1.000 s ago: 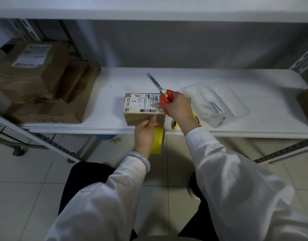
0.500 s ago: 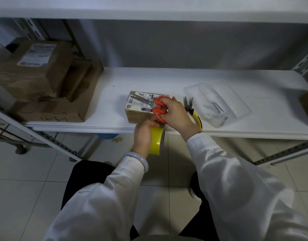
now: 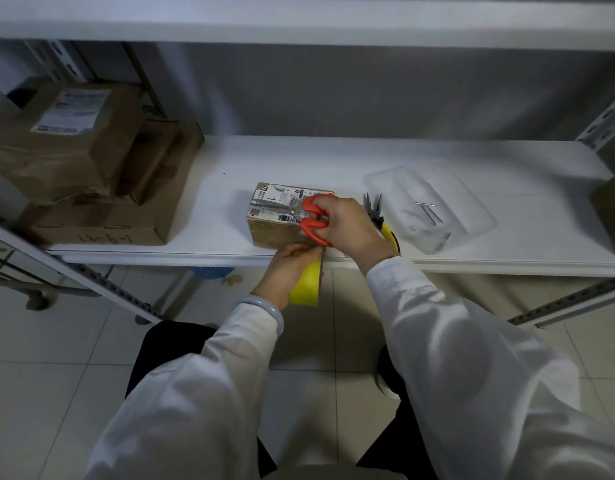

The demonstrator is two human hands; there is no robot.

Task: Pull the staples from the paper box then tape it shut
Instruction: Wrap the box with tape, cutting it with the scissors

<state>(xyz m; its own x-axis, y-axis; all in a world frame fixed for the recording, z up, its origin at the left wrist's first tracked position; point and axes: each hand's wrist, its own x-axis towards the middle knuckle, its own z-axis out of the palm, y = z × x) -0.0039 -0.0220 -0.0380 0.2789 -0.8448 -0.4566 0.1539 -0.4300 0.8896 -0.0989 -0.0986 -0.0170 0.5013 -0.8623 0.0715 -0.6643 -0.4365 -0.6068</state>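
A small brown paper box point(image 3: 275, 230) with a white shipping label stands near the front edge of the white shelf point(image 3: 299, 161). My right hand point(image 3: 347, 226) grips red-handled scissors point(image 3: 308, 216) over the box top, blades pointing left across the label. My left hand point(image 3: 288, 265) holds a yellow tape roll point(image 3: 308, 284) just below the shelf edge, in front of the box. Its fingertips are at the box's lower front face. The strip between roll and box is hidden by the hands.
Yellow-handled pliers point(image 3: 377, 211) lie right of the box. A clear plastic tray point(image 3: 434, 206) holding pulled staples sits further right. Stacked cardboard boxes point(image 3: 91, 174) fill the shelf's left end; another box edge point(image 3: 611, 209) shows at far right. A shelf board hangs overhead.
My right hand swung the scissors down from pointing up and back to lying across the box top, blades to the left. My left hand stayed at the box front with the tape roll.
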